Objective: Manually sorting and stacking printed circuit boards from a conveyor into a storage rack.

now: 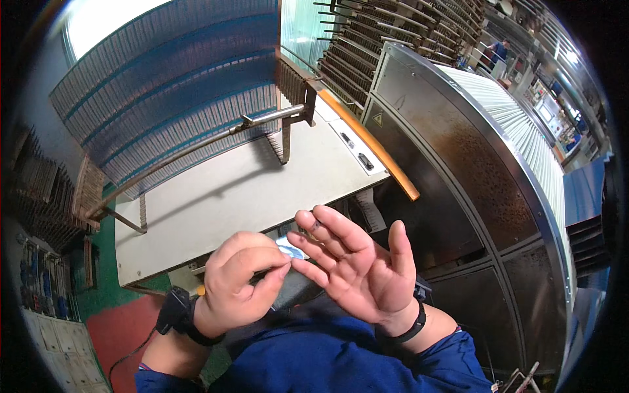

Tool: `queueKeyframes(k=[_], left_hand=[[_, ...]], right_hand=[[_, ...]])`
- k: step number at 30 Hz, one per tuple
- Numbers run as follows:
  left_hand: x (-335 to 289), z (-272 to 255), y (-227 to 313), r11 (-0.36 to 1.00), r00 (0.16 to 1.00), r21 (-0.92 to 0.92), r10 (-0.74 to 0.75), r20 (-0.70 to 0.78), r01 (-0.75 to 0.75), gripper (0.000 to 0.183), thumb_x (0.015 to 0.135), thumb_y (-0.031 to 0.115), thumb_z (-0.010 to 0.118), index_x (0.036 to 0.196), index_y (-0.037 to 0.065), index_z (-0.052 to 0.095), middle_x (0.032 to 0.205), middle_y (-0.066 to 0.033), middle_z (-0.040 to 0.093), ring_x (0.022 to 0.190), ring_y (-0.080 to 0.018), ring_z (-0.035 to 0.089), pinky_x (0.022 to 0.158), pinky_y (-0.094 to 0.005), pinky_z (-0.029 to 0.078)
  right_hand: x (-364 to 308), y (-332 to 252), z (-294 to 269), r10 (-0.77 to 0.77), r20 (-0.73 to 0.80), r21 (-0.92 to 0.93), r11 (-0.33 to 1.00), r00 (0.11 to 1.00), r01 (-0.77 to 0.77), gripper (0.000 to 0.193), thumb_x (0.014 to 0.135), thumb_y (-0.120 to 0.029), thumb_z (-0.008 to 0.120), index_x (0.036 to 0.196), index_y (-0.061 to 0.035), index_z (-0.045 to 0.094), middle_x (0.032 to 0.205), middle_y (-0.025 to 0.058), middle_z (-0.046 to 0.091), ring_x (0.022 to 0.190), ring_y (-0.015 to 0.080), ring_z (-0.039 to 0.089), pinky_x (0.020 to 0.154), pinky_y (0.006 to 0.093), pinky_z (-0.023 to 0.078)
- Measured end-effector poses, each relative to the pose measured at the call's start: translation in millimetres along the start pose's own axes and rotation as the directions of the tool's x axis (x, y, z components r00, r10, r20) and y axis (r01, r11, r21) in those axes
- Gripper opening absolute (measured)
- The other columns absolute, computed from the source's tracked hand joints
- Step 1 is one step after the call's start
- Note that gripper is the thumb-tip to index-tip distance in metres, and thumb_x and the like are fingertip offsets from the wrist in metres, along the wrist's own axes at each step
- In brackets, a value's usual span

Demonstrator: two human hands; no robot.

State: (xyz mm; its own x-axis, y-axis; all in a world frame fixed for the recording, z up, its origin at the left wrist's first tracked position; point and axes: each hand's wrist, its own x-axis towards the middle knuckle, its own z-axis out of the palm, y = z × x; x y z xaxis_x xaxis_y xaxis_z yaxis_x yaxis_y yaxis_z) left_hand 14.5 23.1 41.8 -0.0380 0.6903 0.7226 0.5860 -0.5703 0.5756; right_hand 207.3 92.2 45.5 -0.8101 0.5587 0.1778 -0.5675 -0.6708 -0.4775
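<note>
My left hand [241, 281] is closed in a pinch, thumb and forefinger together beside the little fingertip of my right hand. Whatever the pinch holds, if anything, is too small to make out. My right hand [363, 268] is turned palm up with its fingers stretched out and apart, and nothing lies on the palm. A dark smudge marks one of its fingertips. Between the hands, a small white and blue thing [292, 247] shows behind the fingertips; I cannot tell whether it is touched or lies lower down. Both wrists wear black bands, the left one with a dark box.
Ahead stands a white table [262, 193] bearing a metal rack frame [209, 141] with a large bluish ribbed panel [177, 78]. An orange bar [370, 144] runs along its right end. A rust-stained metal cabinet [452, 150] rises at right. Stacked racks [386, 46] fill the back.
</note>
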Motion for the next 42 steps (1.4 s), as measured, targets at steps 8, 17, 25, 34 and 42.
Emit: queueKeyframes(k=[8, 17, 25, 34, 42], left_hand=[[32, -6, 5, 0.953, 0.974, 0.206, 0.211, 0.076, -0.223, 0.03, 0.067, 0.0, 0.079, 0.095, 0.006, 0.068, 0.086, -0.0064, 0.062, 0.073, -0.0215, 0.061, 0.066, -0.0326, 0.048], [37, -10, -1, 0.896, 0.952, 0.322, 0.282, 0.12, -0.306, 0.023, 0.066, 0.003, 0.079, 0.086, 0.008, 0.07, 0.085, -0.0037, 0.062, 0.07, -0.0212, 0.06, 0.066, -0.0341, 0.046], [30, -25, -5, 0.995, 0.983, 0.097, 0.022, -0.18, -0.004, 0.013, 0.077, 0.001, 0.077, 0.087, 0.002, 0.069, 0.083, -0.0096, 0.066, 0.072, -0.0192, 0.064, 0.066, -0.0282, 0.051], [6, -23, -15, 0.95, 0.956, -0.249, -0.236, -0.172, 0.19, 0.012, 0.083, -0.002, 0.072, 0.094, -0.001, 0.067, 0.09, -0.0108, 0.069, 0.081, -0.016, 0.065, 0.075, -0.0269, 0.051], [-4, -22, -12, 0.871, 0.95, -0.425, -0.303, -0.072, 0.246, 0.014, 0.084, -0.005, 0.069, 0.097, -0.001, 0.066, 0.096, -0.0118, 0.066, 0.088, -0.0167, 0.063, 0.078, -0.028, 0.051]], right_hand=[[-3, 7, 0, 0.088, 0.044, 0.027, 0.996, 0.995, -0.089, 0.091, 0.095, -0.069, 0.023, 0.154, -0.0018, 0.013, 0.158, 0.0145, 0.024, 0.144, 0.0259, 0.028, 0.119, 0.0439, 0.02], [2, 8, 0, 0.119, 0.051, -0.04, 0.992, 0.992, -0.117, 0.09, 0.095, -0.069, 0.025, 0.155, -0.0044, 0.012, 0.157, 0.0145, 0.026, 0.144, 0.0253, 0.028, 0.119, 0.0444, 0.019], [2, 6, -1, 0.071, 0.081, 0.025, 0.997, 0.994, -0.074, 0.092, 0.092, -0.073, 0.029, 0.157, -0.0117, 0.006, 0.16, 0.0175, 0.016, 0.146, 0.0327, 0.023, 0.119, 0.0454, 0.019], [2, 6, -5, 0.052, 0.077, -0.053, 0.997, 0.996, -0.048, 0.097, 0.091, -0.075, 0.027, 0.156, -0.0073, 0.004, 0.161, 0.0173, 0.014, 0.147, 0.0319, 0.022, 0.119, 0.0452, 0.02], [1, 8, -10, 0.038, 0.089, -0.061, 0.998, 0.995, -0.032, 0.097, 0.091, -0.075, 0.026, 0.156, -0.0055, 0.005, 0.161, 0.0181, 0.016, 0.147, 0.0324, 0.022, 0.119, 0.0451, 0.02]])
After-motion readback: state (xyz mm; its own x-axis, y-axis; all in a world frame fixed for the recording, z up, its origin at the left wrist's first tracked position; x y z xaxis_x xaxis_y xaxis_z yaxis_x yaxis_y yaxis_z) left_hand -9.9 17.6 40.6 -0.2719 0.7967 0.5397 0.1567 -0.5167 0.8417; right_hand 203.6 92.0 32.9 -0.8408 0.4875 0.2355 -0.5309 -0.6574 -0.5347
